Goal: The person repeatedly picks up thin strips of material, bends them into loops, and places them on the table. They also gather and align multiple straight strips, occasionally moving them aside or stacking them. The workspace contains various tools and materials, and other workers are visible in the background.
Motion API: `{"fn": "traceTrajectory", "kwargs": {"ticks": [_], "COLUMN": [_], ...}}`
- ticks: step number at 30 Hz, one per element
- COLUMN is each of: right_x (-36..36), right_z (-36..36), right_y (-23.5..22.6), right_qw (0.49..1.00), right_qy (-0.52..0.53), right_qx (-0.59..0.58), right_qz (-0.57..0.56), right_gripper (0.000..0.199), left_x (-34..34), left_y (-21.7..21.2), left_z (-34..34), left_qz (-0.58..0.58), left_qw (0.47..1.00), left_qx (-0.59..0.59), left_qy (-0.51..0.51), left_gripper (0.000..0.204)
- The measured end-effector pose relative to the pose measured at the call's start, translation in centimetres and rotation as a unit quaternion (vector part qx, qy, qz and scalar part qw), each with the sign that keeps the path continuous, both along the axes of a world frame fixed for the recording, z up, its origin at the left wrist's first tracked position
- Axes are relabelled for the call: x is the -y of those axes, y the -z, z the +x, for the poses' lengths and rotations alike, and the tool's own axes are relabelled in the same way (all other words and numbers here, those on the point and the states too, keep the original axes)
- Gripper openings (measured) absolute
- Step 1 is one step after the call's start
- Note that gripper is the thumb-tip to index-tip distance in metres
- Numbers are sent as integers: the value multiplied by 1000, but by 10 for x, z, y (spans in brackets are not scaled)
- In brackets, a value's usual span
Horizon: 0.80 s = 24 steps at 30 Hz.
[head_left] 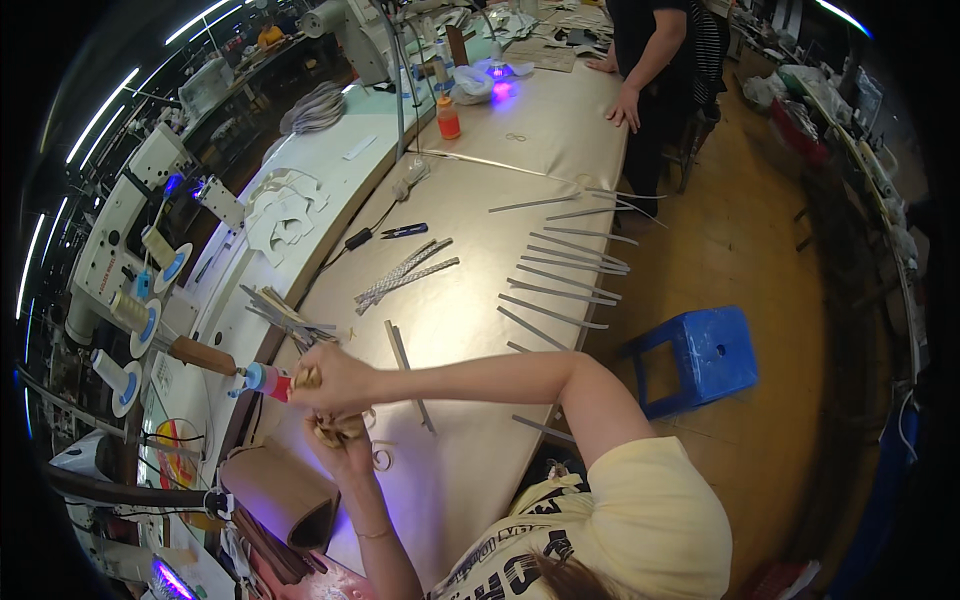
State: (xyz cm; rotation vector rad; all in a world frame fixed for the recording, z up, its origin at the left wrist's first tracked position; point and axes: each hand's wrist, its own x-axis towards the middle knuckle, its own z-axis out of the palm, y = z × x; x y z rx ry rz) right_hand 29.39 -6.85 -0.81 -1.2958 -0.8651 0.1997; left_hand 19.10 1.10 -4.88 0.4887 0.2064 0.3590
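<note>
My right hand is closed just beyond my left hand, beside a bottle with a blue top and pinkish-red body. The hand hides the bottle's lower end, so I cannot tell whether they touch. My left hand is also closed, nearer to me. Tan, crumpled material shows at the fingers of both hands; whether it is worn or held is unclear. A bundle of thin strips lies just past the hands. Two grey strips lie to the right, partly behind my right forearm.
Grey strips line the table's right edge. Braided strips and a dark pen-like tool lie mid-table. A brown roll sits near left. Sewing machine at left, blue stool at right, another person at far right.
</note>
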Motion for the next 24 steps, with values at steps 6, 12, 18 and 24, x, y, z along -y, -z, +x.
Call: {"fn": "traceTrajectory", "kwargs": {"ticks": [6,12,18,24], "right_x": [3,-31,-59,-40], "right_z": [-43,-86,-173,-269], "right_y": [-15,-28,-44,-37], "right_qw": [935,940,912,826], "right_qy": [162,21,-116,-437], "right_qx": [314,341,387,317], "right_qz": [-34,-13,70,164], "right_gripper": [34,20,49,55], "left_x": [19,8,16,1], "left_y": [-47,-62,-71,-61], "left_z": [-6,-68,-134,-239], "left_qz": [28,-4,56,1], "left_qw": [998,982,867,839], "left_qx": [30,-24,8,47], "left_qy": [-54,-185,-496,-543], "left_gripper": [51,52,33,43]}}
